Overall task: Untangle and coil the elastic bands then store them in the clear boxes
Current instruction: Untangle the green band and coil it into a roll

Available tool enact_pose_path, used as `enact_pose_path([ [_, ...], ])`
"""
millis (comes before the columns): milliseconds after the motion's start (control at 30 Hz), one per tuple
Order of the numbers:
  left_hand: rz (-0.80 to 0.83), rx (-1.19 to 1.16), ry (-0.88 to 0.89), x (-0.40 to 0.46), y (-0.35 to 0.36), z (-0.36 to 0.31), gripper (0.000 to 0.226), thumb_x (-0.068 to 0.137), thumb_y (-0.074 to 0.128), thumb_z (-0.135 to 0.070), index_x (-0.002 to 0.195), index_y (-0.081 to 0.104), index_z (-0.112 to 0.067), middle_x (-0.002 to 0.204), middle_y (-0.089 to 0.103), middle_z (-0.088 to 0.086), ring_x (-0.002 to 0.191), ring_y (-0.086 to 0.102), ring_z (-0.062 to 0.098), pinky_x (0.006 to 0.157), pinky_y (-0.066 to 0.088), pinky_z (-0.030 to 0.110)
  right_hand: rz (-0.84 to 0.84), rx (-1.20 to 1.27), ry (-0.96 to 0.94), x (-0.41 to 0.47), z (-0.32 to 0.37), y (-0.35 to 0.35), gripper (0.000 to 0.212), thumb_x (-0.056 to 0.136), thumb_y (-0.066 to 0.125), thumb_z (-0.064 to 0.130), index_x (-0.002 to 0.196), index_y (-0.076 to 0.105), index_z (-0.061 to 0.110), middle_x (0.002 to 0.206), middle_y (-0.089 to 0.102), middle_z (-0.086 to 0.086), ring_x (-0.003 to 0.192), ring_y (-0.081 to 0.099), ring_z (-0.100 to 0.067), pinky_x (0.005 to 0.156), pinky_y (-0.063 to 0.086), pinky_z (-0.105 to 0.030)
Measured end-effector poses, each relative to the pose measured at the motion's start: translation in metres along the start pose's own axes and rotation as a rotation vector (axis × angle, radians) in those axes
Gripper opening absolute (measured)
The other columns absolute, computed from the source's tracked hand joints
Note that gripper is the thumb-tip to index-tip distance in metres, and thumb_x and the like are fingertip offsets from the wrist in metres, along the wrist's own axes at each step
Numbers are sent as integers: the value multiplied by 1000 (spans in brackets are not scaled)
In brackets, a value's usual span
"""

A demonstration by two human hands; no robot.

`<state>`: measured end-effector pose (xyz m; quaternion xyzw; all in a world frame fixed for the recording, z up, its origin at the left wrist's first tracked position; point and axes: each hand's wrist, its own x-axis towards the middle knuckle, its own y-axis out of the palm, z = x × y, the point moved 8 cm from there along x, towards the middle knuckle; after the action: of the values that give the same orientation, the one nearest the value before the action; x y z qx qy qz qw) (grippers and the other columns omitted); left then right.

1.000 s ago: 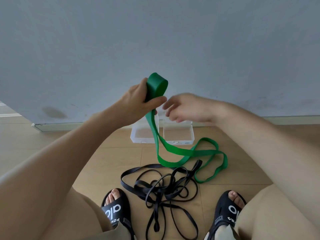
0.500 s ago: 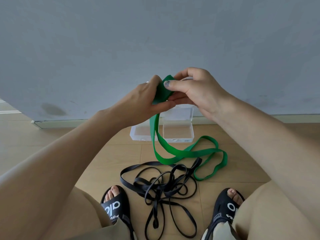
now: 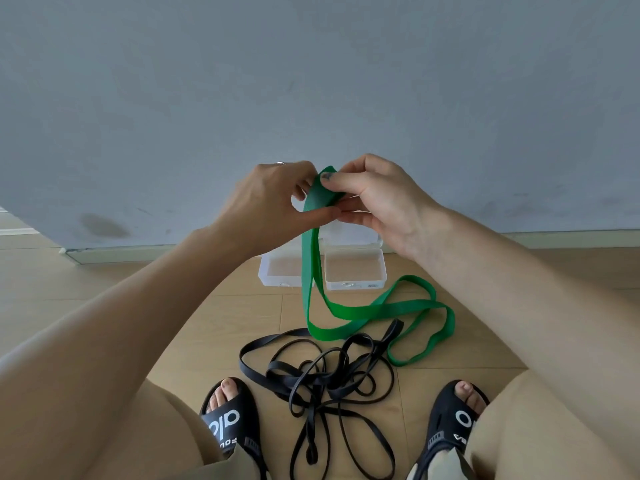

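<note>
Now my left hand and right hand both pinch the green band, hanging straight toward six o'clock; two clear boxes behind hold nothing.

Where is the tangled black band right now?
In the head view the black band lies tangled on the wooden floor, low and centre, between the two sandalled feet, just below the green band's floor loops.

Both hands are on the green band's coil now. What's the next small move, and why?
Probably wrap another turn: left hand and right hand pinch only a small coil, while most of the green band trails loose on the floor before the clear boxes.
</note>
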<state>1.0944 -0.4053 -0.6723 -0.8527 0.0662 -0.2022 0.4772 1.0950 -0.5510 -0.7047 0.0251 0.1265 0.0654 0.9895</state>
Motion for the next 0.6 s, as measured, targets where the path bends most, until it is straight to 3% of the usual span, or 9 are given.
enact_pose_path([
  [100, -42, -15, -26, 1, -5, -1, 38, 79, 78, -58, 98, 69, -27, 88, 71, -17, 76, 64, 5, 72, 53, 30, -54, -41, -18, 4, -3, 0, 16, 92, 75, 17, 98, 61, 12, 99, 79, -14, 92, 77, -28, 82, 62, -35],
  [267, -26, -172, -112, 2, -2, 3, 32, 79, 83, -39, 98, 66, -20, 89, 71, -14, 77, 67, 4, 71, 54, 23, -94, 4, -54, 5, 2, -2, 15, 90, 75, 13, 98, 64, 8, 90, 78, -14, 76, 74, -21, 70, 57, -27],
  [467, -55, -260, -119, 4, -8, 1, 28, 79, 85, -35, 90, 63, -20, 85, 72, -8, 76, 66, 11, 71, 56, 30, 12, 120, 28, 6, 2, 5, 13, 94, 72, 19, 99, 63, 13, 83, 76, -5, 73, 72, -15, 73, 55, -29],
  [600, -39, -230, -100, 2, -5, 3, 32, 77, 86, -39, 88, 62, -22, 81, 71, -8, 73, 66, 11, 72, 56, 40, 12, -19, -28, 4, 8, 3, 15, 92, 75, 18, 97, 62, 14, 94, 77, -11, 79, 72, -19, 77, 57, -32],
])
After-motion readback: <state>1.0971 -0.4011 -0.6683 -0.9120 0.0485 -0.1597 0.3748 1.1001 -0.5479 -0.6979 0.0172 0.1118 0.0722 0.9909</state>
